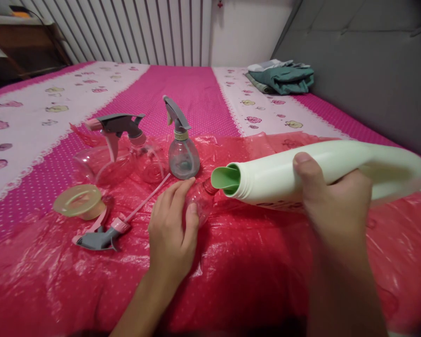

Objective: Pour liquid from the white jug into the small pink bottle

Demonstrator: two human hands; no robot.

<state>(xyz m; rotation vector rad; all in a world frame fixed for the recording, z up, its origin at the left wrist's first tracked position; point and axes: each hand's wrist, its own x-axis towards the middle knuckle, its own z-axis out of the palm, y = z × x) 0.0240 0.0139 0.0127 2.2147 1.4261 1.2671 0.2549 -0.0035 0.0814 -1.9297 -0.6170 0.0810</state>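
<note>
My left hand is wrapped round a small clear spray bottle with no top on it, which leans a little to the right on the red plastic sheet. My right hand grips a large pale green jug by its handle, tipped nearly level. The jug's green pouring spout is right at the small bottle's mouth; I cannot make out any liquid flowing. Left of my left hand lies a grey and pink spray trigger head with its tube pointing up to the right.
A yellowish-green cap lies at the left. Behind it are a clear spray bottle with a grey and pink trigger and an upright clear sprayer. Red plastic sheeting covers the near bed. Folded clothes rest at the back right.
</note>
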